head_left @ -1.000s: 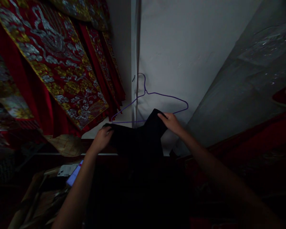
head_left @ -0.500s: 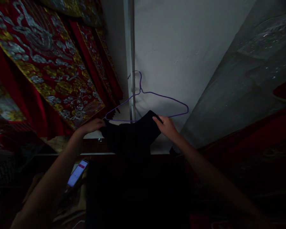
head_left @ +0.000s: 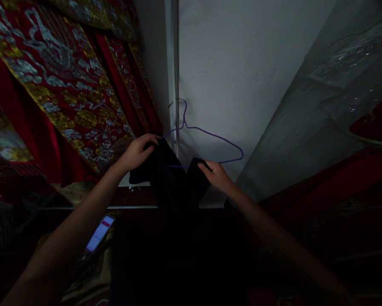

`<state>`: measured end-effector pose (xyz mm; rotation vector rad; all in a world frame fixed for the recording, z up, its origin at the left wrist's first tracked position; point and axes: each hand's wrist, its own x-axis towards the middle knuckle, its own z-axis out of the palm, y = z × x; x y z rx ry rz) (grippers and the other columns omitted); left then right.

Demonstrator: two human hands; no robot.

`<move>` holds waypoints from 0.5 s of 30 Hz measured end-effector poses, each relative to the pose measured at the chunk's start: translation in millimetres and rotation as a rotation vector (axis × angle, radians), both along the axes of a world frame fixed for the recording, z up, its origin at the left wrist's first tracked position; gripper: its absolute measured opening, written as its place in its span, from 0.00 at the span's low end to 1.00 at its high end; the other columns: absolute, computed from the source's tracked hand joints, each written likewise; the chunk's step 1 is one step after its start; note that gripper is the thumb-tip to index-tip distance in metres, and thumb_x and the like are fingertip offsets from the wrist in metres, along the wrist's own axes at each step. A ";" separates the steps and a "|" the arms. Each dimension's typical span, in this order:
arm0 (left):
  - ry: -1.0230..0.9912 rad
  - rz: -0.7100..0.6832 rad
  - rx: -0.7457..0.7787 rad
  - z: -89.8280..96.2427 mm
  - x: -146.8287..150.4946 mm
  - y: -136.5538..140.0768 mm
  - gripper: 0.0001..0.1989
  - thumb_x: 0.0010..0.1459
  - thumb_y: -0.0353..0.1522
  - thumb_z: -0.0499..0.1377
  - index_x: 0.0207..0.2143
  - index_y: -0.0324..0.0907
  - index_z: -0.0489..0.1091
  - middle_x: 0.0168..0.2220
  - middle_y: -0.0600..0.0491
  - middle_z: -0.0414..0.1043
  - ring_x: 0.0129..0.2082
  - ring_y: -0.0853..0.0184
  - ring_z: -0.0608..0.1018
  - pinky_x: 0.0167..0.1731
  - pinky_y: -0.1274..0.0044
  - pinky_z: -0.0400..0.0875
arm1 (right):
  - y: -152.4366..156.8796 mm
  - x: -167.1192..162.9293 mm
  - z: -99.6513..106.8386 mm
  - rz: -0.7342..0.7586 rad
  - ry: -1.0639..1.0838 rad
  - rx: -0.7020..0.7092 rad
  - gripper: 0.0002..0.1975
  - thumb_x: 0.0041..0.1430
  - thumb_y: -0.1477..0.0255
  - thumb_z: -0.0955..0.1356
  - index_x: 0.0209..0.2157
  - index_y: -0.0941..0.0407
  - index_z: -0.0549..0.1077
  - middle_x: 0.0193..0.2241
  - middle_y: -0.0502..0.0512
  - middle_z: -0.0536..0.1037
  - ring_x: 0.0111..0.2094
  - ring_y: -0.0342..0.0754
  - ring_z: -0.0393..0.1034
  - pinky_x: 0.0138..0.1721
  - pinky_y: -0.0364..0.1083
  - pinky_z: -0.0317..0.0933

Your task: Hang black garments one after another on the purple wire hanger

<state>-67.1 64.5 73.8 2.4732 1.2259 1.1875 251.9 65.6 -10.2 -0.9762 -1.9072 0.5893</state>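
Observation:
A purple wire hanger hangs by its hook at a pale vertical pole. Over its left arm lies part of a black garment, whose lower part merges into the darkness. My left hand is closed on the garment at the hanger's left shoulder. Lower and to the right, my right hand pinches another edge of the garment, just under the hanger's bottom bar. The right arm of the hanger is bare. What kind of garment it is cannot be made out in this light.
Red cloth with silver and gold embroidery hangs at the left. The pale pole runs down a white wall. Clear plastic sheeting covers things at the right. A lit phone lies at the lower left.
My left hand has moved up and right, drawing the garment over the hanger's left arm. My right hand has shifted slightly down, still holding the garment. The view has shifted a little.

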 end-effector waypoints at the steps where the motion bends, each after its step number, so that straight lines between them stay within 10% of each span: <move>1: -0.011 0.014 0.032 -2.0 5.3 2.0 0.12 0.60 0.31 0.52 0.45 0.39 0.69 0.47 0.46 0.75 0.50 0.60 0.76 0.54 0.68 0.67 | -2.3 2.6 1.8 -0.021 0.006 0.023 0.20 0.65 0.57 0.63 0.33 0.57 0.77 0.30 0.56 0.80 0.33 0.52 0.73 0.37 0.47 0.64; 8: 0.108 0.131 0.094 -16.7 -0.1 12.9 0.17 0.63 0.30 0.48 0.50 0.38 0.70 0.45 0.45 0.76 0.46 0.59 0.77 0.51 0.67 0.70 | 7.4 64.5 34.8 -0.519 0.259 0.404 0.19 0.65 0.60 0.65 0.49 0.57 0.77 0.46 0.63 0.80 0.47 0.55 0.75 0.52 0.54 0.67; 15: 0.090 0.234 0.213 -12.6 -18.9 24.3 0.14 0.64 0.31 0.49 0.46 0.41 0.72 0.49 0.45 0.67 0.54 0.57 0.69 0.58 0.61 0.63 | 24.3 77.2 74.2 -0.128 0.180 0.084 0.23 0.57 0.49 0.69 0.35 0.56 0.79 0.28 0.56 0.80 0.28 0.51 0.76 0.30 0.49 0.71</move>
